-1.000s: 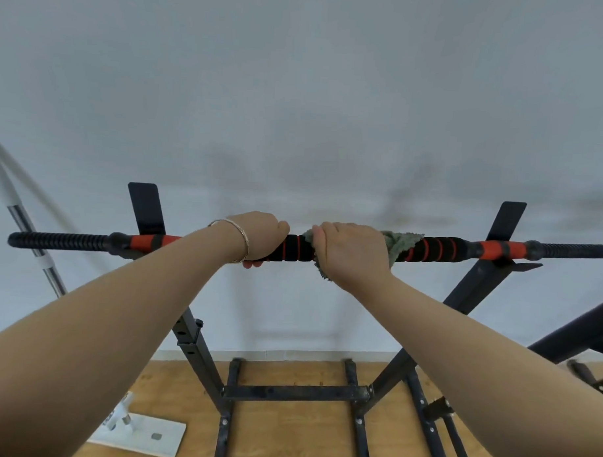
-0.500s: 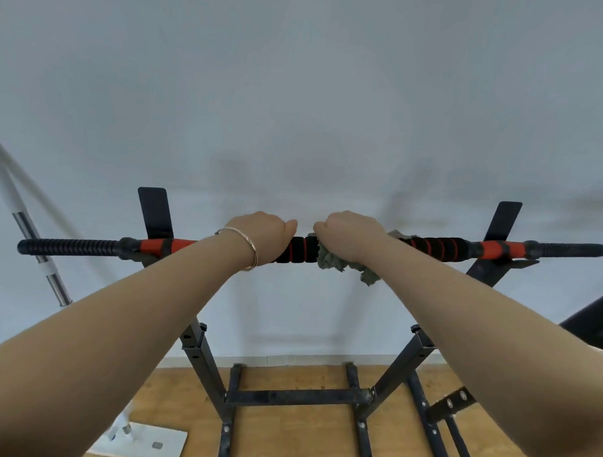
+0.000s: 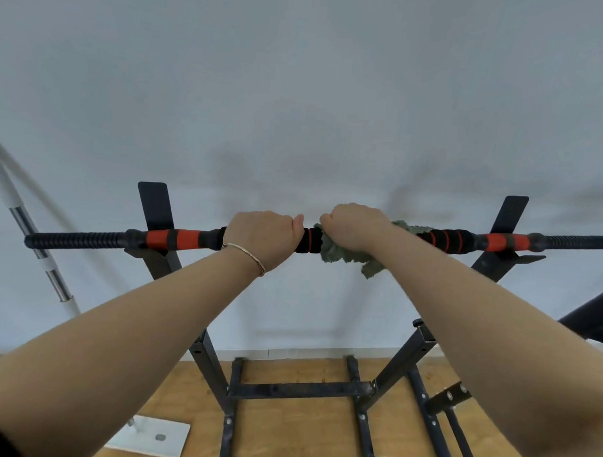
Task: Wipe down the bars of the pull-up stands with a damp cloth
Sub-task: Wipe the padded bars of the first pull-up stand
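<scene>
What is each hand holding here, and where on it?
Left hand grips the black-and-orange foam-padded pull-up bar near its middle. Right hand grips a crumpled grey-green cloth bunched around the same bar beside it.

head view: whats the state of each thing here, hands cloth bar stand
left hand, fingers curled round the bare bar
right hand, gripping the cloth against the bar
cloth, bunched round the bar under the right hand, one end hanging below
bar, level, resting across the stand's two uprights
stand, upright on the wooden floor
bracelet, on the left wrist
</scene>
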Motion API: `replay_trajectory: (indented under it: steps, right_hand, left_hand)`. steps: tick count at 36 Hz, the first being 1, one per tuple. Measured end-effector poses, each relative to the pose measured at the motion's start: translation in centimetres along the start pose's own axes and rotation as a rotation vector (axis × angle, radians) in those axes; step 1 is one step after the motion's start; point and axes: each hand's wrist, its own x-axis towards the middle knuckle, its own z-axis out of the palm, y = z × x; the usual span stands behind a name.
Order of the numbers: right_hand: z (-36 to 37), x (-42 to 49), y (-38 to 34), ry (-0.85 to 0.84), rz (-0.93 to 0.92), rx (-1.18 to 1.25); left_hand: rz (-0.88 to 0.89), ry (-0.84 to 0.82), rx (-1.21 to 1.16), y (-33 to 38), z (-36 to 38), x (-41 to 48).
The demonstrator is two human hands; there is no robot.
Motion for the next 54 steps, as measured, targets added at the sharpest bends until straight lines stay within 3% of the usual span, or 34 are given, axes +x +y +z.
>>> replay_trajectory:
  steps: [3, 5, 7, 10, 12, 15, 19, 24, 29, 34, 36, 39, 41, 43, 45, 47, 51, 54]
  right_hand:
    - [-1.9, 0.6, 0.0, -0.406, 0.125, 0.39]
    - [-2.0, 0.8, 0.0, -0.444, 0.152, 0.467]
    - [-1.3, 0.8, 0.0, -0.288, 0.107, 0.362]
    - [0.5, -0.7, 0.8, 0.13, -0.059, 0.0]
    - [2.0, -2.2, 2.1, 0.288, -0.138, -0.146]
    - [3.1, -3.2, 4.9, 0.376, -0.226, -0.295]
    - [2.9, -3.7, 7.3, 0.35, -0.325, -0.331]
    - [0.8, -4.1, 7.7, 0.474, -0.17, 0.027]
    - [-2.6, -5.1, 9.2, 0.45, 0.214, 0.998]
    - [-3.7, -6.5, 10.3, 0.416, 0.265, 1.537]
    - [-3.8, -7.0, 10.7, 0.425, 0.274, 1.645]
    - [-3.6, -7.4, 10.4, 0.412, 0.278, 1.598]
    - [-3.5, -7.7, 9.8, 0.37, 0.261, 1.471]
    - [-3.3, -7.8, 9.2, 0.341, 0.252, 1.299]
    - [-3.2, -7.9, 8.2, 0.279, 0.266, 1.094]
    - [-2.9, -8.2, 7.2, 0.175, 0.226, 0.932]
    - [-1.8, -8.1, 7.5, 0.12, -0.019, 0.738]
    - [-2.2, -7.7, 8.8, 0.279, -0.024, 0.661]
  left_hand:
    - [-0.057, 0.087, 0.03, 0.1, 0.6, -0.5]
    - [-0.093, 0.103, 0.043, 0.0, 0.6, -0.5]
    - [-0.072, 0.055, 0.064, 0.0, 0.5, -0.5]
    - [-0.031, -0.013, 0.05, -0.1, 0.0, -0.3]
    - [-0.018, -0.01, 0.033, -0.4, 0.1, 0.2]
    - [-0.072, -0.059, -0.052, -0.6, -0.1, 0.6]
    - [-0.065, -0.043, 0.024, -0.5, 0.3, 0.7]
    - [-0.05, -0.065, 0.058, -0.6, 0.3, 0.6]
    - [-0.062, -0.082, 0.059, -0.7, 0.2, 0.7]
    - [-0.083, -0.11, 0.053, -0.5, -0.1, 0.8]
    - [-0.077, -0.144, 0.032, -0.4, -0.5, 0.9]
    - [-0.033, -0.171, 0.012, -0.2, -1.2, 1.3]
    - [0.0, -0.03, -0.092, 0.7, -1.9, 1.9]
    - [-0.081, 0.111, -0.478, 2.2, -3.7, 2.4]
    - [-0.206, 0.084, -0.983, 4.0, -5.8, 3.0]
    - [-0.279, -0.017, -1.279, 5.5, -7.8, 3.5]
    - [-0.337, -0.131, -1.434, 6.8, -8.3, 4.1]
    - [-0.349, -0.113, -1.467, 6.7, -7.9, 4.3]
